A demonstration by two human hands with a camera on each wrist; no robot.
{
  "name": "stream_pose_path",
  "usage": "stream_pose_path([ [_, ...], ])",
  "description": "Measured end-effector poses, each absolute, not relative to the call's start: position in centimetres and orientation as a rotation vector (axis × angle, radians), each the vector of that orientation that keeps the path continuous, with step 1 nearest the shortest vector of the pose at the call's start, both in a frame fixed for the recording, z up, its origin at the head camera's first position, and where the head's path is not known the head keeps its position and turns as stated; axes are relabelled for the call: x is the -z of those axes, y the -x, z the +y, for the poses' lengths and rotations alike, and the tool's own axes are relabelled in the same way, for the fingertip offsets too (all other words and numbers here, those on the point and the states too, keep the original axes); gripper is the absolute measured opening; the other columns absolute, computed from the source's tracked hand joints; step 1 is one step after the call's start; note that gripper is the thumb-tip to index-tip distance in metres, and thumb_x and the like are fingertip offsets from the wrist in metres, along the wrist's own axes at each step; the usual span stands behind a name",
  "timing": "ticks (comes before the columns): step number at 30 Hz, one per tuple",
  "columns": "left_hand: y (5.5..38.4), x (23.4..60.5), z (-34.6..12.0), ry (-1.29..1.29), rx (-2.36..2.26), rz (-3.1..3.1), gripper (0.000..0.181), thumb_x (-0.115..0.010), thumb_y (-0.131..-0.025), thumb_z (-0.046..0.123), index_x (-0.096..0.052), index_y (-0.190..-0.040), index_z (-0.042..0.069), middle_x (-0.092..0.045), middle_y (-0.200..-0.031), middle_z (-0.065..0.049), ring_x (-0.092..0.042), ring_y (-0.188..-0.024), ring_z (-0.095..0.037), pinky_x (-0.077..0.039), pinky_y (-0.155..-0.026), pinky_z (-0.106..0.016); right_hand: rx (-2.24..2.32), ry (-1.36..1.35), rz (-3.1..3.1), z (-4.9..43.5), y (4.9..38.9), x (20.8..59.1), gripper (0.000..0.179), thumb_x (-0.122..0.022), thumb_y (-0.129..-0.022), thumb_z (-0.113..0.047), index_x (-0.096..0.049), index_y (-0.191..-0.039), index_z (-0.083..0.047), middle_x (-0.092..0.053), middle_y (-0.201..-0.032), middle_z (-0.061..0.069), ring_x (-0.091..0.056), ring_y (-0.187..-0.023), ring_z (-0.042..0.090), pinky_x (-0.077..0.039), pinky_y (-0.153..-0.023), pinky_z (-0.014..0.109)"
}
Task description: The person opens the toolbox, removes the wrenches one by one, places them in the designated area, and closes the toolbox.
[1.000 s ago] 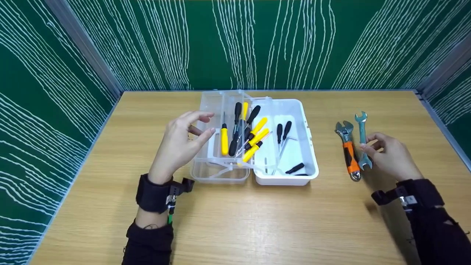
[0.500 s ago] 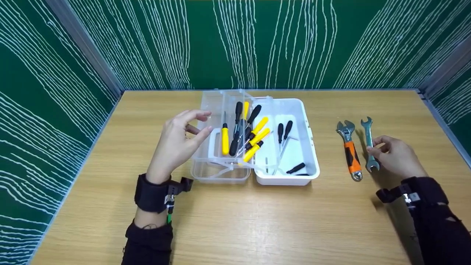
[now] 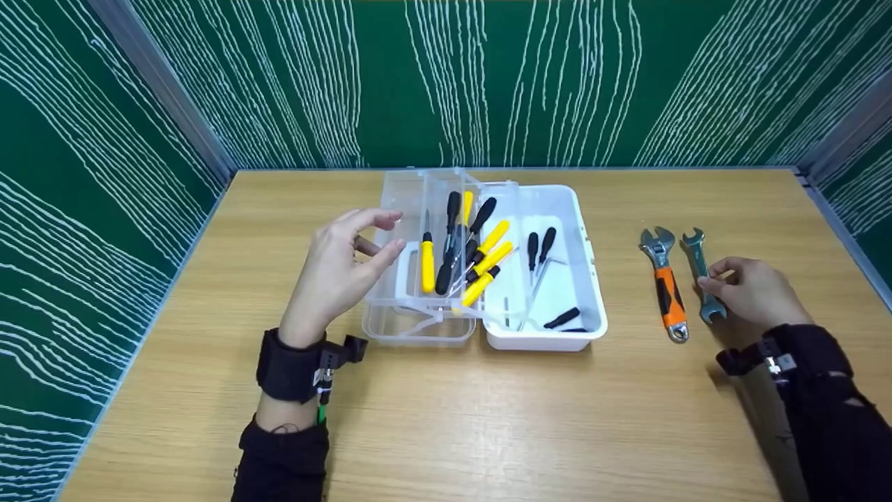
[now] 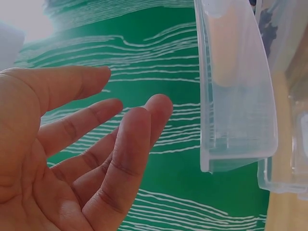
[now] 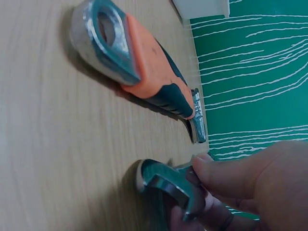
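Note:
At the right of the table my right hand [image 3: 756,293] pinches a double open-ended wrench [image 3: 702,272] by its shank, thumb on the near side. In the right wrist view the wrench's near jaw end [image 5: 166,185] lies close over the wood. Just left of it is an adjustable wrench [image 3: 665,286] with an orange and black handle, flat on the table. My left hand [image 3: 348,261] hovers beside the clear toolbox tray [image 3: 401,188], fingers loosely bent and holding nothing; the left wrist view shows its fingertips apart from the tray's plastic wall [image 4: 240,115].
The open toolbox has a white base [image 3: 592,307] with black-handled tools and hex keys inside. Several yellow and black screwdrivers [image 3: 427,265] lie in the raised clear tray. A clear lid [image 3: 418,333] rests at the left. Green walls with white lines border the table.
My right hand has carried the double open-ended wrench slightly right and down onto the table beside the adjustable wrench, and the wrench has turned a little. The left hand has stayed nearly still.

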State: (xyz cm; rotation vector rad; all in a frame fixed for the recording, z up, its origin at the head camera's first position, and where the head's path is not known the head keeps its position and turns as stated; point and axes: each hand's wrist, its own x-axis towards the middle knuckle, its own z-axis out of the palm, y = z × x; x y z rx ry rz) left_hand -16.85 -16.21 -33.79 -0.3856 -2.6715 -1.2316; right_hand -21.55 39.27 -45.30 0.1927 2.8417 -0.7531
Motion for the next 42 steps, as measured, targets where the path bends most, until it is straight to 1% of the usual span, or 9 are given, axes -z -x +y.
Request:
stream_pose_path([
  [6, 16.8, 33.8, -16.1, 0.378, 1.231, -2.681, 0.035, -0.077, -0.101, 0.019, -0.074, -0.135, 0.013, -0.074, -0.129, -0.012, -0.075, -0.087, -0.026, -0.066, -0.081, -0.038, 0.735, -0.223, 2.837, 39.2, 21.6, 45.3, 0.037, -0.063, -0.107, -0.027, -0.061, -0.123, 0.007, -0.066, -0.097, 0.022, -0.058, -0.079, 0.03, -0.044, -0.063, 0.034],
  [12, 16.8, 33.8, -16.1, 0.383, 1.227, -2.683, 0.036, -0.077, -0.101, 0.019, -0.073, -0.136, 0.014, -0.074, -0.128, -0.013, -0.075, -0.087, -0.027, -0.067, -0.082, -0.039, 0.729, -0.258, 2.844, 38.9, 21.5, 45.0, 0.034, -0.066, -0.106, -0.026, -0.063, -0.118, 0.006, -0.066, -0.089, 0.016, -0.057, -0.075, 0.028, -0.042, -0.061, 0.034],
  [19, 16.9, 33.9, -16.2, 0.374, 1.206, -2.692, 0.037, -0.077, -0.1, 0.019, -0.073, -0.137, 0.015, -0.074, -0.129, -0.013, -0.075, -0.088, -0.027, -0.066, -0.081, -0.039, 0.721, -0.308, 2.833, 38.7, 21.5, 44.8, 0.032, -0.07, -0.104, -0.029, -0.063, -0.111, 0.002, -0.068, -0.085, 0.014, -0.058, -0.074, 0.028, -0.041, -0.063, 0.035],
  [25, 16.9, 34.0, -16.2, 0.374, 1.204, -2.698, 0.036, -0.077, -0.101, 0.019, -0.073, -0.136, 0.015, -0.073, -0.129, -0.015, -0.075, -0.087, -0.027, -0.067, -0.081, -0.039, 0.722, -0.333, 2.836, 38.2, 21.8, 44.9, 0.027, -0.07, -0.104, -0.024, -0.063, -0.107, 0.001, -0.065, -0.085, 0.014, -0.057, -0.073, 0.027, -0.041, -0.062, 0.035],
  [32, 16.9, 33.9, -16.3, 0.379, 1.2, -2.692, 0.038, -0.078, -0.1, 0.019, -0.073, -0.138, 0.015, -0.074, -0.13, -0.014, -0.075, -0.087, -0.028, -0.067, -0.082, -0.041, 0.761, -0.345, 2.824, 37.9, 21.7, 45.1, 0.024, -0.069, -0.104, -0.02, -0.062, -0.108, 0.003, -0.069, -0.087, 0.017, -0.061, -0.072, 0.027, -0.045, -0.061, 0.035],
  [36, 16.9, 34.0, -16.2, 0.375, 1.195, -2.698, 0.039, -0.078, -0.1, 0.018, -0.072, -0.138, 0.015, -0.073, -0.13, -0.014, -0.075, -0.087, -0.028, -0.067, -0.083, -0.041, 0.753, -0.345, 2.823, 37.9, 21.7, 45.3, 0.024, -0.069, -0.104, -0.02, -0.061, -0.109, 0.003, -0.069, -0.084, 0.016, -0.061, -0.07, 0.026, -0.044, -0.06, 0.035],
  [42, 16.8, 34.1, -15.8, 0.397, 1.199, -2.709, 0.039, -0.078, -0.1, 0.018, -0.072, -0.139, 0.014, -0.073, -0.13, -0.014, -0.075, -0.088, -0.027, -0.067, -0.084, -0.038, 0.743, -0.346, 2.821, 37.9, 21.8, 45.5, 0.025, -0.069, -0.105, -0.021, -0.061, -0.112, 0.002, -0.067, -0.085, 0.015, -0.059, -0.07, 0.027, -0.042, -0.061, 0.036],
])
